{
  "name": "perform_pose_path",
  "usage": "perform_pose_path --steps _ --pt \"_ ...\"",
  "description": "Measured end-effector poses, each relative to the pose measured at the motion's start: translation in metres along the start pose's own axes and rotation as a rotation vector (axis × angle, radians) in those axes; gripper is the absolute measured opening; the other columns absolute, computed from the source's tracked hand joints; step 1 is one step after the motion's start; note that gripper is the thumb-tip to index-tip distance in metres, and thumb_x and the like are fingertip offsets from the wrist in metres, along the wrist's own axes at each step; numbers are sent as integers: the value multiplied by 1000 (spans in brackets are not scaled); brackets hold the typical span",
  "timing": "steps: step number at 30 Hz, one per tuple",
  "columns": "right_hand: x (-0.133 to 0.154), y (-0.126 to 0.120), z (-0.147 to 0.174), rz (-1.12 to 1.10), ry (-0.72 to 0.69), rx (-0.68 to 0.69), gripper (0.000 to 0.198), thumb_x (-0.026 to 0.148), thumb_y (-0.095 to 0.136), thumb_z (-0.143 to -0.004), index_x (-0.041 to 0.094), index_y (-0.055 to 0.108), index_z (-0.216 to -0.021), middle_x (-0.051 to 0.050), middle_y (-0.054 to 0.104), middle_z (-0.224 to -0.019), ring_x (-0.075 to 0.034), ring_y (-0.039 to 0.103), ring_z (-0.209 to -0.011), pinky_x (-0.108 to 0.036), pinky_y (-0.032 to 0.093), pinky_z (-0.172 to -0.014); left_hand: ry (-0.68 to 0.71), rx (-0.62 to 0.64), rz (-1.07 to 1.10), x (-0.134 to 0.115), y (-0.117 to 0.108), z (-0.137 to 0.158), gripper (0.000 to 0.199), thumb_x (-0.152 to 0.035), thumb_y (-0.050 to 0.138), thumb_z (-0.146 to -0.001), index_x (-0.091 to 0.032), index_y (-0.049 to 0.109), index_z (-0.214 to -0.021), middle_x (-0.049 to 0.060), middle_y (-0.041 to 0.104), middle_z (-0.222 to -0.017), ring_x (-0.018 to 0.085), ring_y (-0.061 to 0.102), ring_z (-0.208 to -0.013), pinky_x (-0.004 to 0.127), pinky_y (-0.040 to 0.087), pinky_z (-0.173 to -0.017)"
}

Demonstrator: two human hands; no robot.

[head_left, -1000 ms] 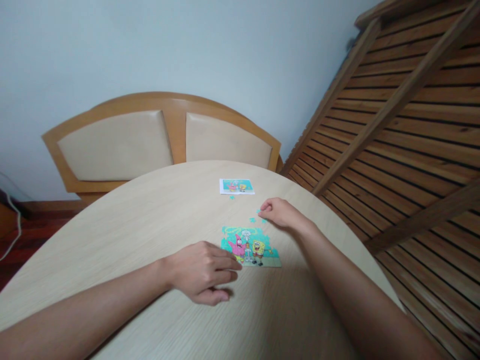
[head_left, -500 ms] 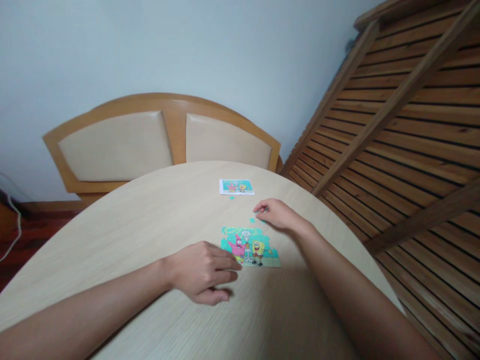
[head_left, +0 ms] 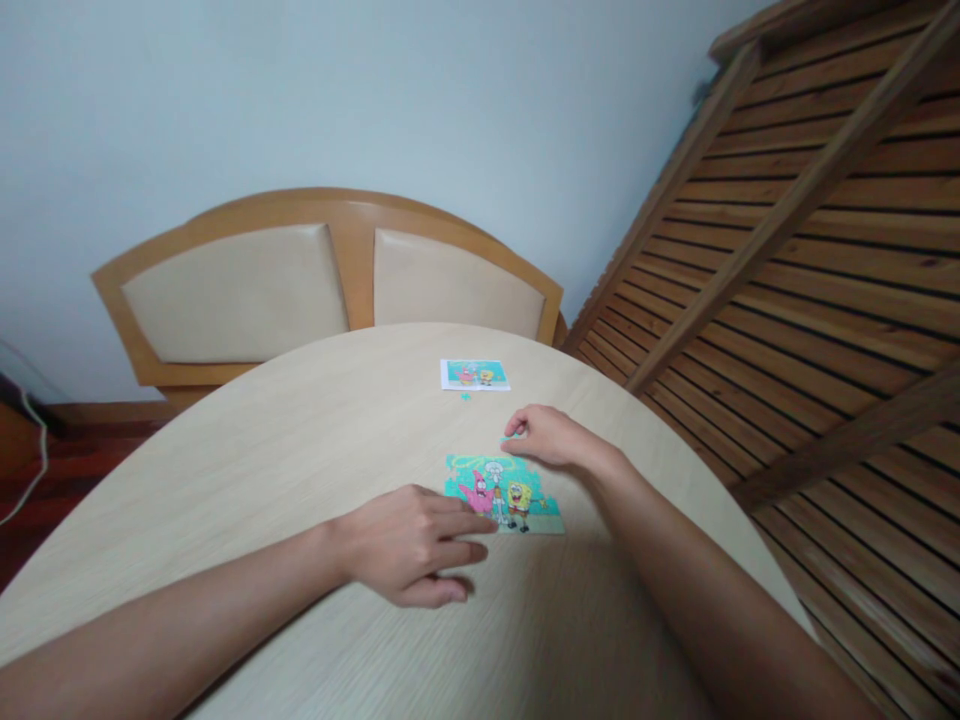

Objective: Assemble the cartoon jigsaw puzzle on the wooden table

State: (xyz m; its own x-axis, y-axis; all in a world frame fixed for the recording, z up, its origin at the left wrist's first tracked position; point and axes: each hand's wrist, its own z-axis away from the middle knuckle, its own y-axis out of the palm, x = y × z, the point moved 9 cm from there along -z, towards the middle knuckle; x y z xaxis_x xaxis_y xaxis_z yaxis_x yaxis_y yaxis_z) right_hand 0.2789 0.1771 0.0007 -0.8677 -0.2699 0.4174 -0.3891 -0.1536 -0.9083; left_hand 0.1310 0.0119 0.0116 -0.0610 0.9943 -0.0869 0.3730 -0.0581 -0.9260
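A mostly assembled jigsaw puzzle lies flat on the table, showing pink, yellow and pale cartoon figures on teal; its upper corners have gaps. My left hand rests palm down at its lower left, fingers stretched out and partly covering the edge. Just beyond the puzzle's top edge, my right hand is curled, thumb and fingertips closed on a small teal puzzle piece that they mostly hide. Another loose teal piece lies farther back, away from both hands.
A reference picture card with the same figures lies toward the far side of the round wooden table. Behind the table stands a padded wooden chair back against the wall. A slatted wooden panel leans along the right.
My right hand has moved slightly down and left, its fingers now closing on the teal piece that lay in front of them. The left hand has shifted a little right across the puzzle.
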Motion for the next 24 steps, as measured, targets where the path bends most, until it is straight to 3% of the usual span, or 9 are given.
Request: perform_pose_path --steps 5,11,16,24 --pt "5 1 0 2 -39 19 15 18 75 -76 22 80 -90 -5 78 -93 -21 70 -84 -28 49 -75 -47 62 -31 1 4 -2 44 -49 42 -103 -16 63 -122 14 64 -135 30 65 -110 44 59 -85" --pt "19 5 3 -42 -201 85 26 10 70 -77 22 80 -98 -4 79 -97 -19 70 -84 -26 50 -76 -41 43 20 0 2 -4 47 -50 41 -103 -14 62 -124 16 65 -131 29 65 -110 42 57 -89" --pt "9 -2 2 21 -87 3 17 23 76 -77 19 79 -93 -6 78 -91 -21 69 -80 -28 49 -72 -14 26 49 -3 -1 -6 47 -50 40 -103 -14 62 -125 17 66 -129 29 65 -111 42 57 -90" --pt "14 4 3 34 -98 35 17 19 73 -75 20 78 -90 -6 77 -94 -21 69 -84 -28 49 -76 -1 54 77 -4 4 -5 51 -52 37 -103 -14 61 -126 15 64 -135 31 63 -117 45 56 -94"
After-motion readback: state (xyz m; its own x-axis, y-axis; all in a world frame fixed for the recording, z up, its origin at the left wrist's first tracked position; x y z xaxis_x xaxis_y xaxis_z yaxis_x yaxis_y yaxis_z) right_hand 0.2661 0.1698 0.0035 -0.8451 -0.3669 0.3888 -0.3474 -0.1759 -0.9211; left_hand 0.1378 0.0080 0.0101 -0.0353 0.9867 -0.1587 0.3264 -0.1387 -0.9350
